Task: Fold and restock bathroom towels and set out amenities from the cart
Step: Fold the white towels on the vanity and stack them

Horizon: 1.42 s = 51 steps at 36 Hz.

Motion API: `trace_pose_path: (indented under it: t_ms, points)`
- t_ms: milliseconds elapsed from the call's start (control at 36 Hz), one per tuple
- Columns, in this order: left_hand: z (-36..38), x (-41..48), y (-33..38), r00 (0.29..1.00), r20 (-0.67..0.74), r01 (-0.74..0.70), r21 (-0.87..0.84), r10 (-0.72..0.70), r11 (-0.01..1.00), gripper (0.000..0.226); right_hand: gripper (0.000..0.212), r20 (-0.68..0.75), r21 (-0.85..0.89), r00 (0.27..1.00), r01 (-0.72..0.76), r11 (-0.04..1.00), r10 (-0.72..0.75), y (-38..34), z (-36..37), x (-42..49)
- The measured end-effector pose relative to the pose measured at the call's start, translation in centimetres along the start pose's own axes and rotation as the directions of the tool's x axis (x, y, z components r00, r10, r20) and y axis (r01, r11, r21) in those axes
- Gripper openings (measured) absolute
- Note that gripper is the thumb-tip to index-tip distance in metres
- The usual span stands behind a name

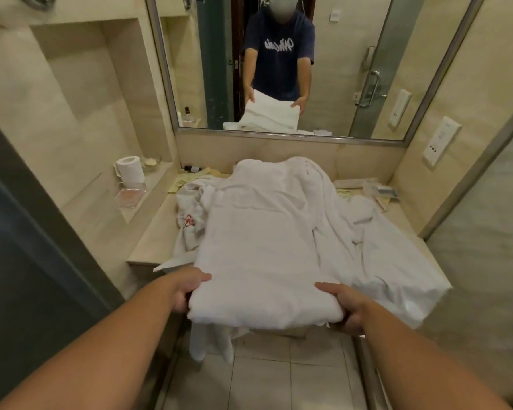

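A folded white towel (261,250) lies lengthwise on the beige vanity counter (154,232), its near end hanging past the front edge. My left hand (190,288) grips its near left corner, thumb on top. My right hand (342,306) grips the near right corner the same way. Under and beside it lie other rumpled white towels (376,247), one with a red mark (188,221) at the left. Small amenity packets (367,187) lie at the back right of the counter.
A toilet roll (130,170) and a clear soap dish (130,194) sit on the left ledge. Yellow sachets and a small dark bottle (191,168) lie at the back left. The mirror (279,63) hangs behind; a glass partition (486,232) stands right.
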<state>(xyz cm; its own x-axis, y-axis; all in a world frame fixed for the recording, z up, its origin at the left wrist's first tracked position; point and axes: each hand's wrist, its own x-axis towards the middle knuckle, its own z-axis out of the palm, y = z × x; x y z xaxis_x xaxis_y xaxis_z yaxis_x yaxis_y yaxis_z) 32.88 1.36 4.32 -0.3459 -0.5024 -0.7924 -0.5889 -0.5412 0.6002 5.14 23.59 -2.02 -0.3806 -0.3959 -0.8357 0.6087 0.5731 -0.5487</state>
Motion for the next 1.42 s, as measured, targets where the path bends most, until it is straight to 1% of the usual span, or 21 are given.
trace_pose_path:
  t_ms: [56,139,167,194,250,278,333,389,444,472,500,583,667,722,833,917,1028,1111,1194,1333,1417]
  points:
    - [0.1,-0.3,-0.3,0.999,-0.034,0.018,0.044,-0.017,0.999,0.020,0.057,-0.014,-0.059,1.000,-0.013,0.998,0.012,0.1,0.1,-0.5]
    - [0.5,-0.8,-0.7,0.998,-0.069,0.022,0.128,-0.014,0.992,0.024,0.061,-0.065,-0.143,0.996,-0.068,0.987,0.059,0.5,-0.1,-0.5]
    - [0.6,-1.0,-0.8,0.997,-0.075,0.024,0.156,-0.013,0.988,0.025,0.060,-0.076,-0.223,0.994,-0.097,0.970,0.082,0.5,0.0,-1.0]
    - [0.7,-1.0,-1.0,0.997,-0.073,0.026,0.179,-0.013,0.983,0.026,0.054,-0.086,-0.288,0.991,-0.125,0.949,0.104,0.4,0.3,-1.5]
    - [0.6,-0.9,-1.3,0.998,-0.065,0.043,0.257,-0.027,0.965,0.026,0.026,-0.100,-0.406,0.989,-0.138,0.903,0.106,0.0,1.0,-3.1]
    - [0.5,-0.9,-1.5,0.997,-0.061,0.053,0.296,-0.036,0.954,0.025,0.021,-0.118,-0.453,0.988,-0.144,0.880,0.101,-0.1,1.1,-3.2]
    - [0.4,-0.7,-1.7,0.997,-0.060,0.071,0.367,-0.053,0.928,0.023,0.031,-0.137,-0.532,0.986,-0.155,0.832,0.096,-0.2,1.2,-3.5]
    - [0.2,-0.4,-1.6,0.997,-0.060,0.075,0.354,-0.058,0.932,0.019,0.033,-0.147,-0.545,0.982,-0.179,0.819,0.116,-0.3,1.0,-3.2]
    - [0.0,-0.2,-1.3,0.999,-0.046,0.036,0.223,-0.026,0.974,0.055,0.024,-0.163,-0.507,0.979,-0.192,0.840,0.125,-0.6,0.6,-2.8]
    - [0.0,-0.2,-0.9,1.000,-0.029,0.003,0.159,0.001,0.987,0.063,0.021,-0.153,-0.478,0.980,-0.185,0.859,0.125,-0.9,0.4,-2.5]
    - [0.1,-0.5,-0.4,1.000,-0.014,-0.016,0.097,0.018,0.995,0.062,0.022,-0.154,-0.455,0.982,-0.169,0.874,0.110,-1.3,0.2,-2.4]
    - [0.0,-0.2,0.9,0.999,-0.031,0.018,-0.060,-0.020,0.998,0.009,0.028,-0.149,-0.295,0.987,-0.101,0.950,0.059,-2.6,-0.2,-1.9]
    - [-1.2,1.5,2.3,0.996,-0.038,0.074,-0.204,-0.084,0.976,0.020,0.027,-0.137,-0.149,0.990,-0.050,0.988,0.029,-4.4,-0.4,-1.7]
    - [-1.8,2.4,3.7,0.993,-0.062,0.080,-0.286,-0.102,0.955,0.017,0.024,-0.119,-0.072,0.992,-0.045,0.996,0.036,-5.8,-0.5,-1.0]
    - [-1.5,5.0,7.3,0.998,-0.063,-0.006,-0.361,-0.017,0.933,0.019,0.024,-0.097,0.084,0.993,-0.059,0.995,0.067,-9.1,-0.4,1.0]
    - [-0.7,6.7,10.2,0.990,-0.137,-0.075,-0.434,0.016,0.898,0.012,0.019,-0.066,0.170,0.997,-0.038,0.985,0.050,-11.8,-0.1,2.5]
    - [-0.1,8.7,13.6,0.984,-0.180,-0.092,-0.485,0.003,0.870,0.025,0.021,-0.048,0.211,0.996,-0.058,0.976,0.070,-15.5,-0.6,5.7]
    - [-0.1,11.4,15.6,0.970,-0.239,-0.061,-0.441,-0.051,0.895,0.029,0.031,-0.043,0.220,0.997,-0.052,0.974,0.063,-18.1,-0.7,9.1]
    - [0.0,14.1,16.9,0.954,-0.285,-0.022,-0.367,-0.090,0.930,0.037,0.039,-0.015,0.101,1.000,0.001,0.995,0.001,-20.3,-0.2,12.0]
    - [0.0,16.8,18.3,0.923,-0.376,0.058,-0.069,-0.080,0.996,0.028,0.016,-0.085,-0.177,0.995,-0.064,0.982,0.049,-22.9,0.8,15.0]
    - [-1.0,19.3,19.2,0.911,-0.408,0.125,0.132,-0.061,0.983,0.040,0.010,-0.127,-0.274,0.992,-0.047,0.961,0.012,-24.3,1.0,16.8]
